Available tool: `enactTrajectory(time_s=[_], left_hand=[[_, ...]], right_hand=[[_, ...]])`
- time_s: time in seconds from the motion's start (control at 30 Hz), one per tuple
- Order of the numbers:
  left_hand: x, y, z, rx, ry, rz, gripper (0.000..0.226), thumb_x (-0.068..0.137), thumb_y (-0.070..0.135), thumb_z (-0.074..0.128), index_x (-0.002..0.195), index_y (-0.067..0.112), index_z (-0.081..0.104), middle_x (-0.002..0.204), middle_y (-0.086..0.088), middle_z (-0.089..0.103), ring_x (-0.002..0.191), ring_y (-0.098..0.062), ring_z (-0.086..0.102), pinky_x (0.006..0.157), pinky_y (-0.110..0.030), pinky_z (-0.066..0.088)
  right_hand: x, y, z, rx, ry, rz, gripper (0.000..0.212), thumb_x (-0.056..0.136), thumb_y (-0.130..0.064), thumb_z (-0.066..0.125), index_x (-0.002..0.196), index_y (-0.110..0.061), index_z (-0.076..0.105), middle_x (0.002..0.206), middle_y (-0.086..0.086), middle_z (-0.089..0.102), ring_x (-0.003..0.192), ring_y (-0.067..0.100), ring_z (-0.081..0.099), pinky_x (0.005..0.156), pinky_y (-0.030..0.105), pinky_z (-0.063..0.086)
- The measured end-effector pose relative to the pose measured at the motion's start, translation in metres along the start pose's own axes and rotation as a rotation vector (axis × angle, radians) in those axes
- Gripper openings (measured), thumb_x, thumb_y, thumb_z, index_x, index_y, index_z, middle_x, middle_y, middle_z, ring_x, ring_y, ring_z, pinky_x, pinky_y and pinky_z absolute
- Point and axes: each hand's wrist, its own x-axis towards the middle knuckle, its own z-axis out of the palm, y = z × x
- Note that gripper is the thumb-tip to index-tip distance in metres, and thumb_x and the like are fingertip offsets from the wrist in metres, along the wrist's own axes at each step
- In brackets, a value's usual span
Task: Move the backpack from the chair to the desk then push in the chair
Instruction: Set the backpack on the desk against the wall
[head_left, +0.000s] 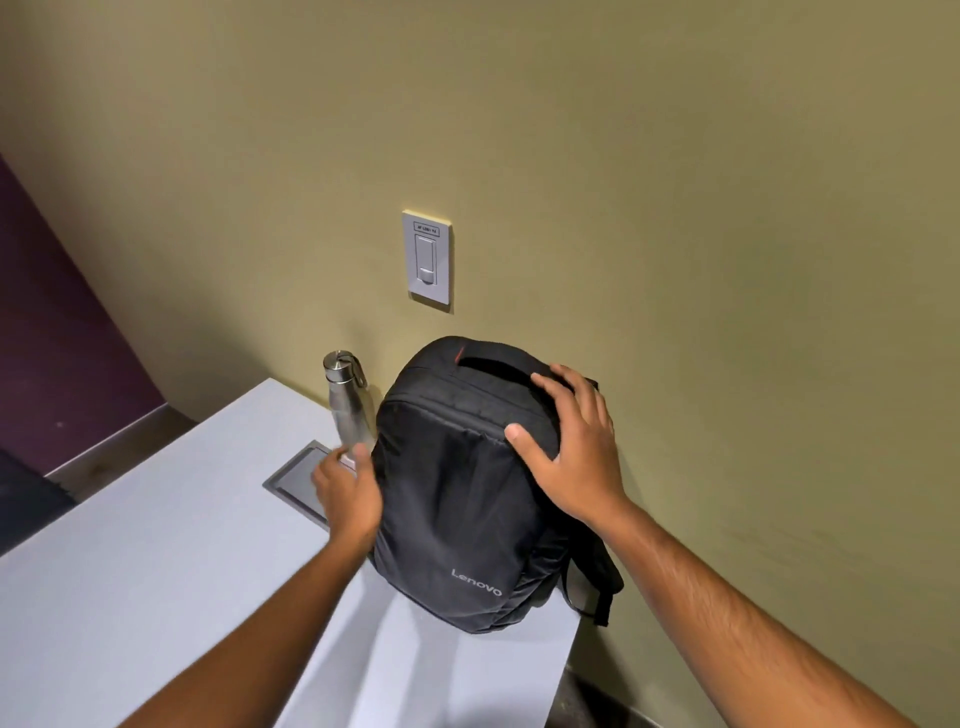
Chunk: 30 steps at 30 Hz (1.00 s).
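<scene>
Backpack (457, 493) upright at the desk's (156, 571) right edge, steadied by flat, unclenched hands, right (571, 447) on top, left (348, 493) alongside; nudge inward from the edge before releasing.

We have a single view, from a camera worn on the person's head, looking forward and steeply down over both forearms. It faces a corner of the desk (156, 561) against the wall (675, 182). It sits close, and its wide angle bends the desk's edges.
</scene>
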Motion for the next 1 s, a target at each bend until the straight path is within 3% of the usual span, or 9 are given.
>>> enactTrajectory(time_s=[0.07,0.13,0.27,0.4,0.6,0.77,0.9,1.0], left_hand=[[-0.014,-0.035,0.006,-0.085,0.023,-0.351,0.065,0.106,0.052,0.037,0.148,0.004,0.044,0.156,-0.025,0.039,0.139,-0.045,0.041,0.117,-0.059,0.035],[-0.038,-0.054,0.014,-0.268,-0.058,-0.677,0.085,0.1,0.072,0.031,0.16,0.012,0.026,0.166,-0.014,0.026,0.149,-0.043,0.031,0.12,-0.065,0.026],[-0.068,-0.061,0.046,-0.545,-0.239,-0.962,0.105,0.08,0.096,0.02,0.161,0.028,0.026,0.167,-0.003,0.031,0.15,-0.041,0.031,0.121,-0.071,0.01],[-0.07,-0.049,0.078,-0.608,-0.091,-0.919,0.102,0.085,0.09,0.027,0.163,0.026,0.009,0.168,0.0,0.026,0.146,-0.038,0.037,0.12,-0.065,0.027],[-0.055,-0.038,0.106,-0.682,-0.211,-0.859,0.11,0.078,0.097,0.024,0.161,0.036,-0.014,0.171,-0.002,0.016,0.152,-0.039,0.028,0.122,-0.063,0.027],[-0.043,-0.032,0.115,-0.615,-0.23,-0.886,0.113,0.076,0.097,0.022,0.163,0.032,-0.008,0.171,-0.004,0.019,0.153,-0.039,0.026,0.123,-0.063,0.024],[-0.04,-0.036,0.106,-0.542,-0.31,-0.898,0.118,0.074,0.1,0.022,0.164,0.023,0.01,0.167,-0.008,0.027,0.15,-0.04,0.031,0.122,-0.064,0.026],[-0.039,-0.037,0.095,-0.427,-0.348,-0.858,0.11,0.082,0.094,0.019,0.163,0.019,0.016,0.167,-0.013,0.026,0.151,-0.042,0.029,0.122,-0.067,0.022]], right_hand=[[-0.003,-0.001,0.003,-0.117,-0.088,-0.056,0.081,0.086,-0.073,0.06,0.156,-0.036,0.04,0.172,-0.001,0.025,0.159,0.023,0.024,0.129,0.056,0.023],[-0.002,-0.004,0.004,-0.189,-0.152,-0.079,0.092,0.083,-0.079,0.059,0.161,-0.041,0.029,0.177,-0.003,0.01,0.164,0.022,0.01,0.133,0.054,0.011],[0.005,-0.006,0.004,-0.222,-0.207,-0.077,0.096,0.083,-0.079,0.058,0.164,-0.043,0.02,0.178,-0.006,-0.002,0.165,0.019,-0.001,0.133,0.054,0.005],[0.006,0.004,-0.002,-0.239,-0.257,-0.102,0.097,0.084,-0.076,0.059,0.165,-0.045,0.014,0.178,-0.009,-0.01,0.165,0.019,-0.006,0.133,0.053,0.004],[0.011,0.02,-0.004,-0.29,-0.25,-0.173,0.094,0.087,-0.073,0.059,0.165,-0.043,0.016,0.178,-0.01,-0.012,0.164,0.017,-0.012,0.132,0.053,0.002],[0.019,0.026,-0.001,-0.333,-0.244,-0.19,0.09,0.088,-0.073,0.059,0.164,-0.042,0.022,0.178,-0.009,-0.008,0.164,0.016,-0.009,0.132,0.058,0.007],[0.023,0.023,-0.001,-0.326,-0.241,-0.175,0.085,0.087,-0.073,0.059,0.16,-0.044,0.028,0.178,-0.007,-0.003,0.164,0.014,-0.008,0.132,0.058,0.007],[0.023,0.019,-0.003,-0.329,-0.267,-0.16,0.084,0.086,-0.073,0.058,0.16,-0.044,0.029,0.179,-0.006,-0.003,0.164,0.015,-0.008,0.132,0.057,0.004]])
